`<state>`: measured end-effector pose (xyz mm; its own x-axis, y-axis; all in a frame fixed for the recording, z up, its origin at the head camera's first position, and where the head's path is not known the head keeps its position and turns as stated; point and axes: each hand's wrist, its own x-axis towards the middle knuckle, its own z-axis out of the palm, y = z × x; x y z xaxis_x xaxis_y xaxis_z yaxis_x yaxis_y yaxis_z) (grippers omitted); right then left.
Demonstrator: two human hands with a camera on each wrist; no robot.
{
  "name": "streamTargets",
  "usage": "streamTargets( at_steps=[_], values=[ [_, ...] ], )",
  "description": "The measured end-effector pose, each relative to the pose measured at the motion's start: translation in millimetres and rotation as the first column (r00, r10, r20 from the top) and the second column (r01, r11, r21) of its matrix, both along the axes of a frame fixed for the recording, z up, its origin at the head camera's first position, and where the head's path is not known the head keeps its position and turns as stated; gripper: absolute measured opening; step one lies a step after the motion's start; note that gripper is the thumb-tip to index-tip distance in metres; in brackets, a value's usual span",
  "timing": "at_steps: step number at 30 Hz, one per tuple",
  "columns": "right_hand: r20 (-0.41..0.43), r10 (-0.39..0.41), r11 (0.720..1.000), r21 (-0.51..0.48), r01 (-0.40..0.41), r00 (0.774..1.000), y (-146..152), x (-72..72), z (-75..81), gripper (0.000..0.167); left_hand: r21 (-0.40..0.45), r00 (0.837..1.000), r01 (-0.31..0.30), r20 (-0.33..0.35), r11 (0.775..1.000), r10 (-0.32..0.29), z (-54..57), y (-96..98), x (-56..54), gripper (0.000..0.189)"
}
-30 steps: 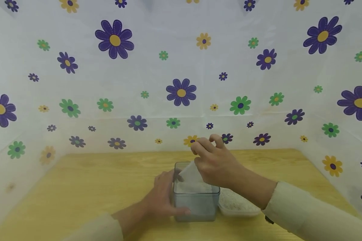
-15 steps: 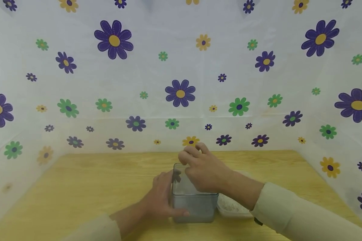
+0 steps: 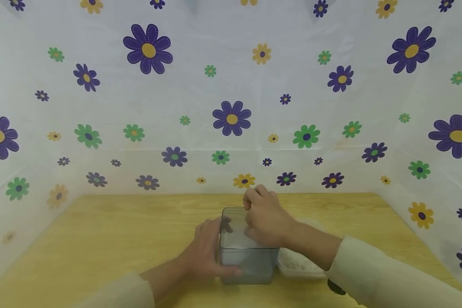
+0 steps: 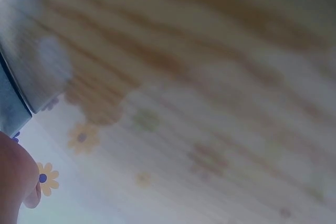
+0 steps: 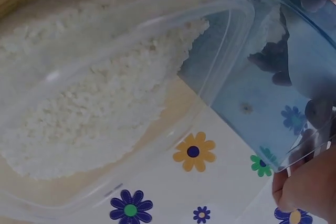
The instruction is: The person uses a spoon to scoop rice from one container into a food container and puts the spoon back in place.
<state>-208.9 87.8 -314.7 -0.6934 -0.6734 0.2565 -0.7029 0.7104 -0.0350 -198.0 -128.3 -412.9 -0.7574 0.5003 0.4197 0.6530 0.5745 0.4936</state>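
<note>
My left hand (image 3: 204, 252) grips the left side of a clear bluish plastic box (image 3: 248, 265), its thumb across the front and its fingers along the far side. Over the box's open top, my right hand (image 3: 267, 218) reaches down with curled fingers and pinches a thin, pale translucent piece (image 5: 312, 59), which shows through the box wall in the right wrist view. My right hand hides most of that piece, so its exact kind cannot be told. Just right of the box stands a clear shallow tub (image 3: 300, 271) holding white rice (image 5: 89, 108).
Both stand on a wood-grain tabletop (image 3: 138, 231). A white curtain (image 3: 192, 85) with printed flowers encloses the back and both sides. A small dark object (image 3: 336, 286) shows under the right sleeve.
My right hand has gone down into the box with the pale piece, first shifting left, then slightly right. My left hand keeps its hold on the box.
</note>
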Motion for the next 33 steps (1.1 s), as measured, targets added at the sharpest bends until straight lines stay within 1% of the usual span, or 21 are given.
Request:
streamTargets(
  at_steps=[2,5,8,11,14,19,21,26,29,31,33],
  values=[
    [0.090,-0.060,0.996,-0.064,0.066,0.994,3,0.5,-0.1,0.034,0.000,1.000,-0.001,-0.001,1.000,0.001,0.5,0.4,0.6,0.098],
    [0.191,-0.129,0.977,-0.144,0.158,0.973,7,0.9,1.2,0.037,-0.003,1.000,-0.001,0.010,1.000,0.001,0.8,0.8,1.0,0.099],
    [0.236,-0.170,0.961,-0.175,0.214,0.957,11,0.3,2.8,0.035,-0.002,1.000,-0.007,0.019,1.000,0.007,1.3,0.5,0.8,0.101],
    [0.262,-0.190,0.949,-0.198,0.246,0.946,14,-0.6,3.4,0.034,0.005,1.000,-0.006,0.024,1.000,0.006,2.4,-0.2,1.2,0.101],
    [0.279,-0.190,0.932,-0.250,0.262,0.941,19,-1.0,3.5,0.035,0.005,1.000,-0.003,0.019,1.000,0.003,2.9,-0.8,1.5,0.101],
    [0.266,-0.174,0.907,-0.332,0.259,0.948,27,-1.9,5.1,0.036,-0.003,1.000,-0.008,0.024,1.000,0.008,2.7,-0.7,1.7,0.103],
    [0.277,-0.172,0.894,-0.359,0.268,0.945,32,-2.5,6.8,0.036,-0.008,1.000,-0.009,0.025,1.000,0.009,2.7,-0.6,1.8,0.104],
    [0.348,-0.160,0.848,-0.431,0.309,0.924,43,-2.7,11.4,0.041,-0.014,0.999,-0.002,0.033,1.000,0.003,3.6,-0.2,2.1,0.103],
    [0.370,-0.148,0.822,-0.469,0.322,0.917,49,-2.6,14.5,0.045,-0.013,0.999,0.000,0.032,1.000,0.000,3.4,0.4,1.7,0.103],
    [0.379,-0.147,0.813,-0.480,0.330,0.914,54,-2.9,17.7,0.044,-0.011,1.000,-0.003,0.029,1.000,0.003,2.8,0.7,1.4,0.102],
    [0.400,-0.155,0.800,-0.486,0.352,0.903,60,-3.2,22.1,0.043,-0.007,1.000,-0.004,0.029,1.000,0.004,2.1,0.9,1.1,0.101]
  ],
)
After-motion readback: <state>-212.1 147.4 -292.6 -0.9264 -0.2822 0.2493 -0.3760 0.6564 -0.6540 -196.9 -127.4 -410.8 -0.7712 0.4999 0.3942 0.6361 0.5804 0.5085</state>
